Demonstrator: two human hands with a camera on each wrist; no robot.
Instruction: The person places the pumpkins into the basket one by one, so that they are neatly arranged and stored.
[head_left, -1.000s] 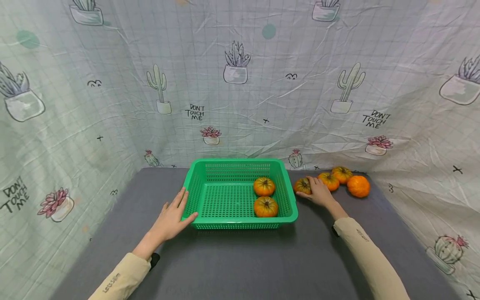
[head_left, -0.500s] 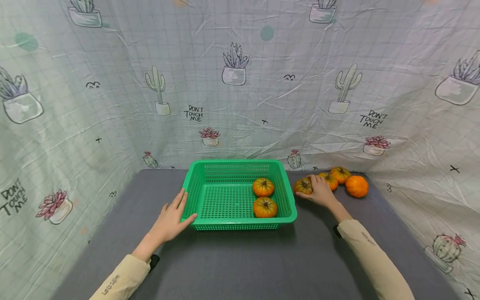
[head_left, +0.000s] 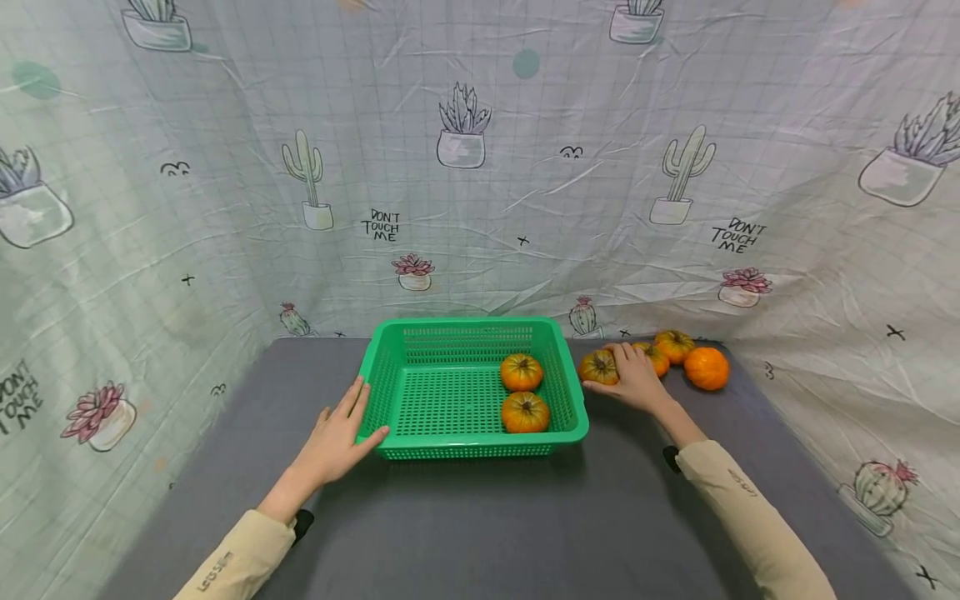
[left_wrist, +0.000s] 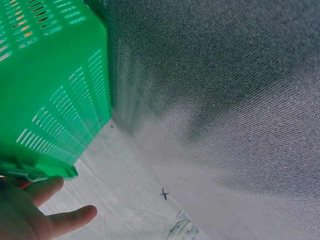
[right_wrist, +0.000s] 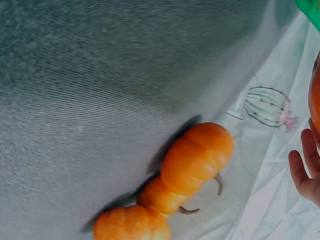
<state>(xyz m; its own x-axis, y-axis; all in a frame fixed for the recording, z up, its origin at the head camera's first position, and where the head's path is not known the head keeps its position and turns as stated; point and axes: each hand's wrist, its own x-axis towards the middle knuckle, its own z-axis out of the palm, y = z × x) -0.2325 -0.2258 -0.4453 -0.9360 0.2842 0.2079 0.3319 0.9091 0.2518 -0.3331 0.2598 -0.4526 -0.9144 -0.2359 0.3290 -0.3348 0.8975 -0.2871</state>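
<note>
My left hand [head_left: 335, 437] rests with straight, spread fingers on the left rim of a green plastic basket [head_left: 465, 439]. In the left wrist view its fingers [left_wrist: 72, 220] show beside the basket's perforated wall [left_wrist: 65, 105]. To the right of the basket, my right hand [head_left: 633, 379] grips a small orange-green pumpkin [head_left: 597, 367], thumb at the near side and fingers over the top. The right wrist view catches only the edge of this pumpkin [right_wrist: 315, 97] and a few fingers. Two similar pumpkins, one behind [head_left: 521, 372] and one in front [head_left: 525, 412], sit in the basket's right part.
Behind and right of my right hand stand several more pumpkins, among them a bright orange one [head_left: 707, 368]. They form a close row [right_wrist: 195, 160] in the right wrist view. A cactus-print cloth [head_left: 465, 217] hangs around the grey table [head_left: 480, 525].
The head view has shifted slightly, so the scene sits further left. My right wrist and forearm have swung a little outward while the hand stays on the same pumpkin. The left hand holds its place.
</note>
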